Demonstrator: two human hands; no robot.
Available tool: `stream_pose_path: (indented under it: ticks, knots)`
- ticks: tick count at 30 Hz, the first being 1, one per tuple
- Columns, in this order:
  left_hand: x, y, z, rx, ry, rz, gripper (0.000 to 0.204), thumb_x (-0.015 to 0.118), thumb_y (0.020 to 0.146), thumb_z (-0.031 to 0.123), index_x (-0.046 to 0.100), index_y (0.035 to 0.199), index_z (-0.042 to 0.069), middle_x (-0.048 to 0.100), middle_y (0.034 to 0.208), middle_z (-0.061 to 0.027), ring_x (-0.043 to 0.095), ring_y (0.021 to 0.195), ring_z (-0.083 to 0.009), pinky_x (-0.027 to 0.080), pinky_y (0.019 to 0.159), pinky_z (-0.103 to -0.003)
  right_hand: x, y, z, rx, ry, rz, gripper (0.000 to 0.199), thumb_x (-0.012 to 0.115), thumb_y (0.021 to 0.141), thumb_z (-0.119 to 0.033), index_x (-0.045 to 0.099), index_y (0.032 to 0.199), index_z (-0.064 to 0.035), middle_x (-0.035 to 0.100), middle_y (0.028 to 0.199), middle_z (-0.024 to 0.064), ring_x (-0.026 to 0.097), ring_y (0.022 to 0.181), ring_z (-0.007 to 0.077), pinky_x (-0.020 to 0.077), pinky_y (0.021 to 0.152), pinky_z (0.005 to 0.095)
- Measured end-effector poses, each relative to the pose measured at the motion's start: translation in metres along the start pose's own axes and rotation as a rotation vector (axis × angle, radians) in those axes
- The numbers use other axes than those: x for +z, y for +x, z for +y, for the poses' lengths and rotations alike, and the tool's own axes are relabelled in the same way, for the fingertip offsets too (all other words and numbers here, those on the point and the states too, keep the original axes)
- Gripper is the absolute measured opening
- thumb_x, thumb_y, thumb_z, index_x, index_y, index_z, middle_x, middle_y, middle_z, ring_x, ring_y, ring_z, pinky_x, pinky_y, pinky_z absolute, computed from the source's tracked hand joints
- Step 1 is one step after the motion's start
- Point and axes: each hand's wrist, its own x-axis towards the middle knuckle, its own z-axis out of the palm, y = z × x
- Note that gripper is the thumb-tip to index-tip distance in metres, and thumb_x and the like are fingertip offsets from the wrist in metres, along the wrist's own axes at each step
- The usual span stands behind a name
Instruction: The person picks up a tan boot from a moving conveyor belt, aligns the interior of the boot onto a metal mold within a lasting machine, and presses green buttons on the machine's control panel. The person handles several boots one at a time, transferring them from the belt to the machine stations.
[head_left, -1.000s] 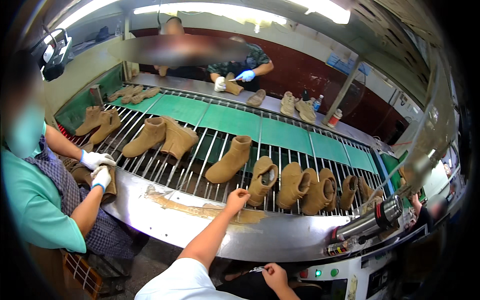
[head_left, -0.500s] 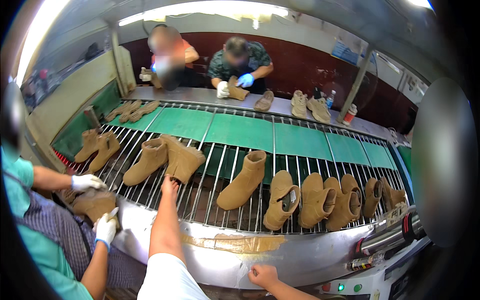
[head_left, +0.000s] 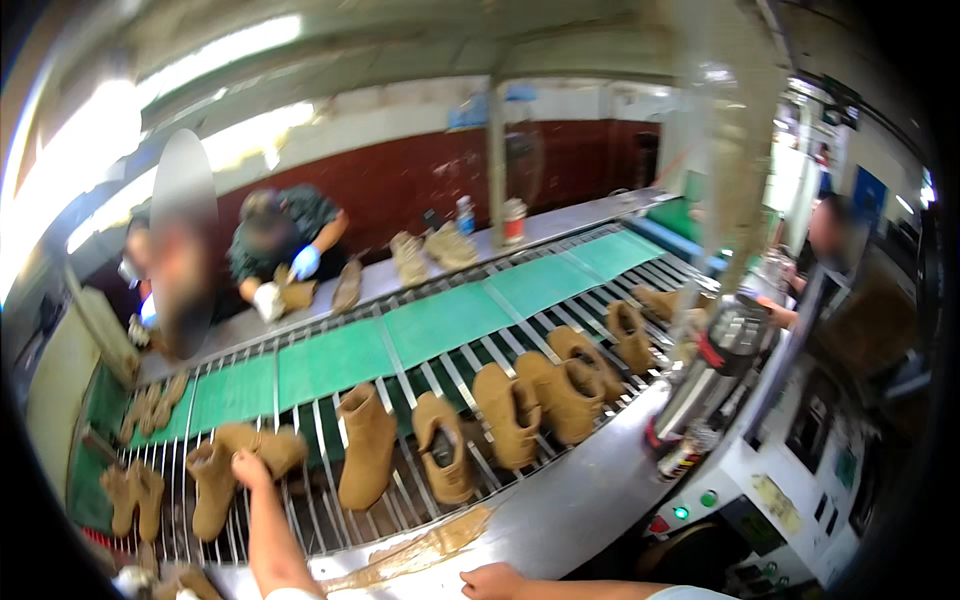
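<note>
My left hand (head_left: 250, 469) reaches over the slatted conveyor with its fingers closed on the edge of a tan ankle boot (head_left: 283, 450), which lies tilted on its side. Just left of it stands another tan ankle boot (head_left: 211, 492). To the right a taller tan boot (head_left: 366, 448) rests on the bars, followed by a boot with its opening toward me (head_left: 442, 452). My right hand (head_left: 492, 582) is curled shut over the metal ledge near the lower edge, with nothing visible in it.
Several more boots (head_left: 508, 415) line the conveyor to the right. A metal cylinder (head_left: 712, 375) and a control box (head_left: 770, 500) with lit buttons stand at the right. Across the green belt (head_left: 440, 340), a gloved co-worker (head_left: 280, 250) handles a shoe. The metal ledge (head_left: 590, 500) borders the near side.
The view has swung right, showing more of the machine and another person there. My left hand stays at the same boot, which now lies more sideways. My right hand remains curled near the ledge.
</note>
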Motion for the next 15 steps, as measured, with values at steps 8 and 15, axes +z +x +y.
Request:
stream_pose_path:
  ticks: [8, 15]
  knots:
    - [-0.24, -0.084, 0.172, -0.097, -0.342, -0.562, 0.023, 0.052, 0.086, 0.012, 0.069, 0.078, -0.002, 0.067, 0.082, -0.0138, 0.06, 0.076, -0.0216, 0.047, 0.072, -0.035, -0.032, 0.012, -0.037, 0.054, 0.073, -0.109, 0.026, 0.054, 0.076, -0.025, 0.066, 0.094, -0.0108, 0.066, 0.083, 0.0181, 0.065, 0.079, 0.0366, 0.0502, 0.072, 0.0476]
    - [-0.289, -0.252, 0.221, -0.048, -0.44, -1.159, 0.018, 0.052, 0.086, 0.012, 0.066, 0.083, 0.0, 0.06, 0.073, -0.0109, 0.057, 0.071, -0.024, 0.047, 0.067, -0.034, -0.037, -0.032, -0.023, 0.793, 2.04, -0.353, 0.057, 0.054, 0.084, -0.05, 0.057, 0.123, -0.0091, 0.061, 0.12, 0.0141, 0.058, 0.109, 0.0273, 0.0443, 0.094, 0.0439]
